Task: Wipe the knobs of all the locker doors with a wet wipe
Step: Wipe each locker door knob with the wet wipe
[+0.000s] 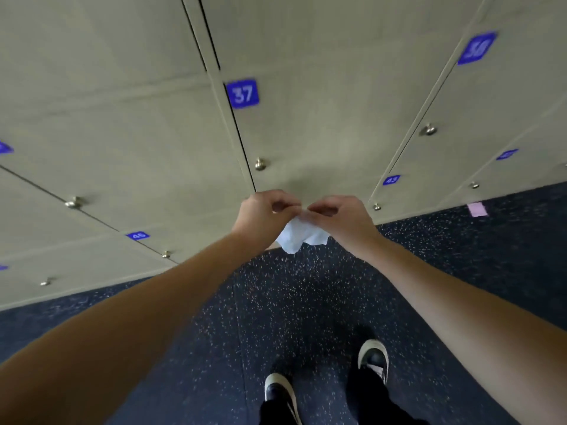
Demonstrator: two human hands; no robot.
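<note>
Two hands held close together in the middle, almost touching. Left hand [266,210] with fingers curled, pinching the top edge of the wet wipe [302,237]. Right hand [337,214] curled the same way, pinching the same edge from the 3 o'clock side. Wipe white and crumpled, hanging down at 6 o'clock from the fingertips, between the two wrists. Not touching any knob.

Closest knob [260,164] at 12 o'clock from the hands, on the locker door [306,118] marked 37 [243,93]. Another small knob [376,207] just beside the right hand at 3 o'clock. More knobs at 9 o'clock [73,202] and 1 o'clock [428,129]. Dark speckled floor [306,302] below, with two shoes [373,358] at 6 o'clock.
</note>
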